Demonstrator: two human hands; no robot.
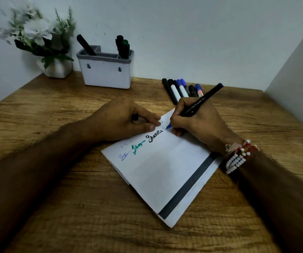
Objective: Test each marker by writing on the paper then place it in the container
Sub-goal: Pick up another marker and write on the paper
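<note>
A folded white paper (pixel 165 168) lies tilted on the wooden desk and carries blue, green and black scribbles along its far edge. My right hand (pixel 198 123) grips a black pen (pixel 201 101) with a blue tip, and the tip touches the paper's far corner. My left hand (pixel 123 119) presses on the paper's upper edge with its fingers curled around something small and dark, perhaps a cap. A row of black and blue markers (pixel 181 90) lies on the desk behind my right hand. The white container (pixel 108 70) stands at the back with a few markers in it.
A white pot with an artificial plant (pixel 42 42) stands left of the container, against the wall. A white side panel (pixel 296 73) bounds the desk on the right. My right wrist wears bead bracelets (pixel 238 156).
</note>
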